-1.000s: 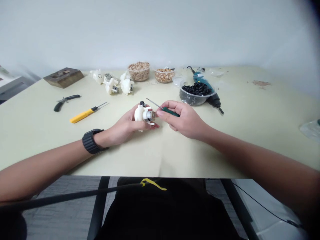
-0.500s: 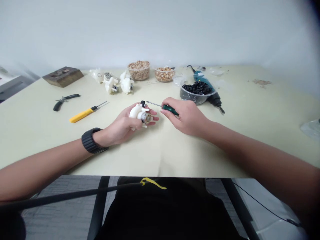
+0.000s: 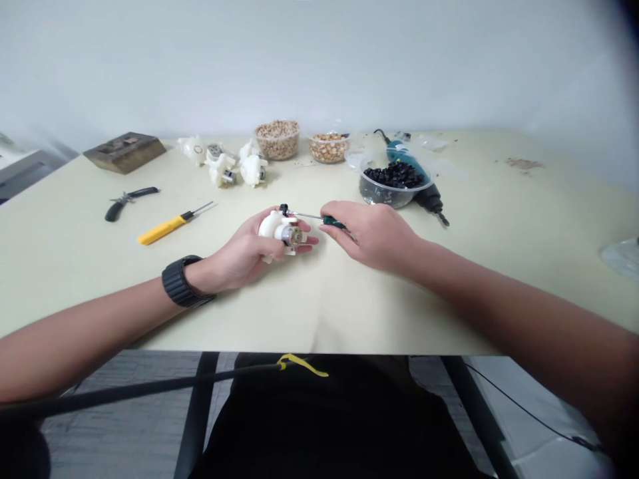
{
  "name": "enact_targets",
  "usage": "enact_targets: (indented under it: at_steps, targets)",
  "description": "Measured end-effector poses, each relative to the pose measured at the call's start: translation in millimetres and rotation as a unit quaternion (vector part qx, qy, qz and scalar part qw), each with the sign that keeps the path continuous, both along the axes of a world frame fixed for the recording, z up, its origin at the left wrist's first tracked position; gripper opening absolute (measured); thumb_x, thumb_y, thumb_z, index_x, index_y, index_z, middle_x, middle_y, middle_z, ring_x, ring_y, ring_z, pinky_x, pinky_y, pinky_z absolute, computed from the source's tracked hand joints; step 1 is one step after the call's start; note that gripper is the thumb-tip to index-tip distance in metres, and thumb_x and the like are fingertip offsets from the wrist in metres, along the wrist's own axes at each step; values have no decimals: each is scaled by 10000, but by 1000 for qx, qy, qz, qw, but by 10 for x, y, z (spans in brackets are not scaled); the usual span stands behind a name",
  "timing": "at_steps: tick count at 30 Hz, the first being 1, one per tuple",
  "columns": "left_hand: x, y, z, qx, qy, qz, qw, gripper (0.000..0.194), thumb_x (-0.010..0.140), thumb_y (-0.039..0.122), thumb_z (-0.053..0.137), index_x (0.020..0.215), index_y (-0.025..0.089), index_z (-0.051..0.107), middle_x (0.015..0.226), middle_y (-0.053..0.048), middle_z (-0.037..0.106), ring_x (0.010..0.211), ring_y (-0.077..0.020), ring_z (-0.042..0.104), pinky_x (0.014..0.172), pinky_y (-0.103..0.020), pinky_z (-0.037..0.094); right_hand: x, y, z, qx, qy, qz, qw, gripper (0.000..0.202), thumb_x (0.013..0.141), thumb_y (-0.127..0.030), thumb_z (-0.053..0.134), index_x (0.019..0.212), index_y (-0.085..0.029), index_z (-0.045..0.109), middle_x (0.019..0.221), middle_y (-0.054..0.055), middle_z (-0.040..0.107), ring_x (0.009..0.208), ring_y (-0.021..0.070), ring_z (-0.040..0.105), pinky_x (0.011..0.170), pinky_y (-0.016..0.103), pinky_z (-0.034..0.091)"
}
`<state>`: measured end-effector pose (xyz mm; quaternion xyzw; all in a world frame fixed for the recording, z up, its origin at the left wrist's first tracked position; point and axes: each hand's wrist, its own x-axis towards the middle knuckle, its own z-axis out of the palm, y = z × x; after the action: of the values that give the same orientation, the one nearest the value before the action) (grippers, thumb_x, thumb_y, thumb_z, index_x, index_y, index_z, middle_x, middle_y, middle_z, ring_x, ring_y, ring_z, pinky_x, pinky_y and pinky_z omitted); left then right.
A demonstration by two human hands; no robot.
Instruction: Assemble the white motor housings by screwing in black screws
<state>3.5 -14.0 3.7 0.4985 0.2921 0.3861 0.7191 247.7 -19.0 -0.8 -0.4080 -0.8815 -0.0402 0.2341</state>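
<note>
Left hand (image 3: 249, 246), fingers cradling white housing (image 3: 270, 225), apparently steadying it; right hand (image 3: 377, 233), fingers gripping screwdriver (image 3: 333, 221), its shaft aimed left toward black part (image 3: 284, 209).

Glossy green plastic screwdriver handle (image 3: 333, 221); shaft (image 3: 308, 215) apparently smooth metal.

Has on table (image 3: 379, 306), from its centre: screwdriver (image 3: 162, 230) at nine o'clock, pliers (image 3: 128, 198) beyond, block (image 3: 124, 154) at ten, parts (image 3: 219, 167) and one tub (image 3: 277, 146) at eleven, second tub (image 3: 328, 153) at twelve, bowl (image 3: 379, 193) at two before drill (image 3: 430, 197).
</note>
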Motion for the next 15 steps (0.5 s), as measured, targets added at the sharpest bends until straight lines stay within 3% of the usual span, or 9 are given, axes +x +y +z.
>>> enact_targets:
  at_steps: [5, 10, 15]
  targets:
    - [-14, 5, 7, -5, 9, -6, 1000, 409, 530, -58, 653, 883, 147, 670, 979, -53, 728, 1002, -239, 702, 1073, -511, 571, -1, -36, 42, 59, -70, -9, 996, 316, 1102, -342, 434, 1158, -166, 690, 991, 78, 744, 813, 185, 623, 601, 321, 265]
    - [-35, 46, 5, -5, 35, -29, 999, 394, 499, 3, 634, 868, 126, 697, 851, -45, 729, 812, -183, 690, 785, -310, 594, 10, -82, 101, 159, -146, -17, 976, 332, 1070, -166, 398, 1177, -209, 709, 851, 36, 679, 727, 152, 555, 542, 314, 199]
    - [-28, 37, 20, -2, 80, -25, 996, 419, 486, 45, 615, 888, 122, 706, 882, -69, 751, 825, -204, 688, 738, -297, 526, -27, -115, 120, 204, -179, -3, 962, 306, 1099, -270, 428, 1005, -182, 706, 763, 17, 629, 627, 137, 482, 524, 309, 171]
